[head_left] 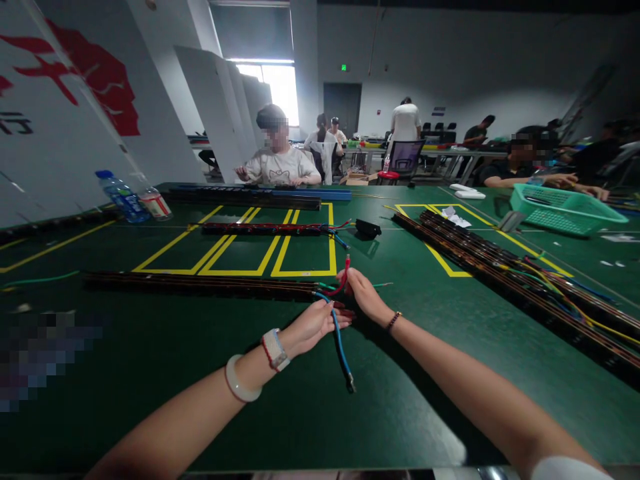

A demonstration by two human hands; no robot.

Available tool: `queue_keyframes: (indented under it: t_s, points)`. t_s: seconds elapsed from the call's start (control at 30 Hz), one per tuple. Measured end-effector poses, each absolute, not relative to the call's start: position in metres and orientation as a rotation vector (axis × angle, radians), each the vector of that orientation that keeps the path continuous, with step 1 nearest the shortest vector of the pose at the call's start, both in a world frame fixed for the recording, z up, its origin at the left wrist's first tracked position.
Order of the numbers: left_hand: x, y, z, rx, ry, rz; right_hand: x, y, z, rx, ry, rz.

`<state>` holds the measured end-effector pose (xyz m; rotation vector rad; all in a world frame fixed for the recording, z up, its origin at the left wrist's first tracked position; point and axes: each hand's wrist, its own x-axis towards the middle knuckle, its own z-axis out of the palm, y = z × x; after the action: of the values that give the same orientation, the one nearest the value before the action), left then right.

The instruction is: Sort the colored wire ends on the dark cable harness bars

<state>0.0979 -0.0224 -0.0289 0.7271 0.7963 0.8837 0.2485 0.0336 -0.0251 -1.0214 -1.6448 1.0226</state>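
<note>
A long dark bar point(200, 284) with copper-coloured strips lies across the green table, with cables coming out at its right end. My right hand point(361, 291) is closed on the red cable point(344, 280), whose tip points up. Beside the bar's end is my left hand point(315, 325), palm turned up and fingers apart, under the blue cable point(341, 347). That cable hangs across the fingers toward me and ends in a metal lug. A thin green wire point(384, 285) shows beyond my right hand.
Farther back lie a bar with red and blue wires point(265, 229) and a small black part point(368, 229). Several long bars point(480, 267) fill the right side, near a green basket point(565, 212). Bottles point(125, 197) stand at the left. A person point(283, 160) sits across the table.
</note>
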Motion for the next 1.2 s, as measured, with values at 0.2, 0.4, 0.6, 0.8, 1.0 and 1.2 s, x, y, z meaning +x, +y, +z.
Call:
queue_keyframes:
  t_s: [0.2, 0.4, 0.6, 0.8, 1.0, 1.2]
  points:
    - [0.084, -0.015, -0.015, 0.971, 0.99, 0.615, 0.279, 0.005, -0.034, -1.057, -1.733, 0.849]
    - [0.07, -0.005, -0.004, 1.339, 1.16, 0.283, 0.286, 0.005, -0.037, -1.104, -1.894, 0.669]
    - [0.065, 0.002, -0.008, 1.52, 1.174, 0.182, 0.281, 0.005, -0.038, -1.079, -2.065, 0.596]
    - [0.066, -0.003, -0.005, 1.415, 1.057, 0.26, 0.284, 0.008, -0.038, -1.062, -2.034, 0.627]
    - [0.064, 0.001, 0.002, 1.468, 1.171, 0.16, 0.285, 0.02, -0.017, -0.914, -1.614, 1.074]
    - [0.062, 0.007, -0.004, 1.39, 1.108, 0.191, 0.275, 0.027, 0.0, -0.679, -1.565, 1.415]
